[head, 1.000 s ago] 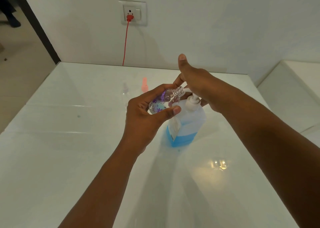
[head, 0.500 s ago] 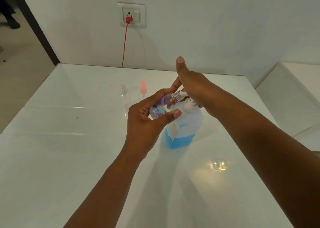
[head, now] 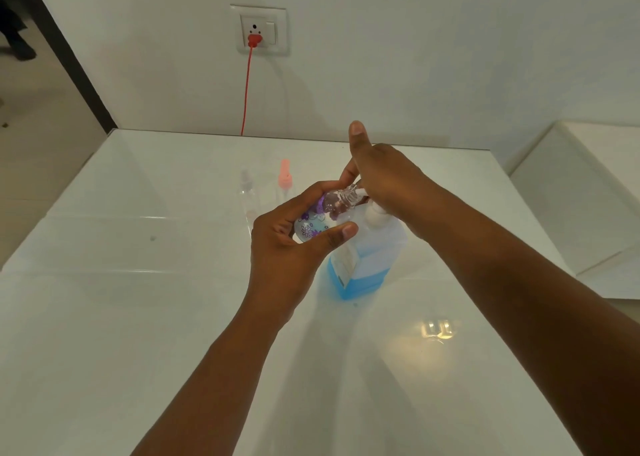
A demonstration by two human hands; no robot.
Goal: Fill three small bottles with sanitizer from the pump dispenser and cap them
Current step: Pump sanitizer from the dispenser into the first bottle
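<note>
Head view shows the left hand (head: 287,247) holding a flowered bottle (head: 320,218) tilted at the pump dispenser (head: 367,247) spout, right hand (head: 384,182) pressing the pump, while two capped bottles (head: 247,192) wait behind on the worktop (head: 138,317), apparently unfilled.

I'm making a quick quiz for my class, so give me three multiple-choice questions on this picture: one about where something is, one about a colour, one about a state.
1. Where is the neck of the flowered bottle?
A. At the nozzle of the pump dispenser
B. Flat on the table
C. Beside the wall socket

2. What colour is the cap of the bottle with the coloured cap standing at the back?
A. Green
B. Pink
C. Black

3. What is the left hand doing?
A. Resting flat on the table
B. Holding a cap
C. Gripping the flowered bottle, tilted

Answers: 1 A, its open neck meets the white spout under the right hand. 2 B, the cap is plainly pink. 3 C, fingers and thumb curl round it.
</note>
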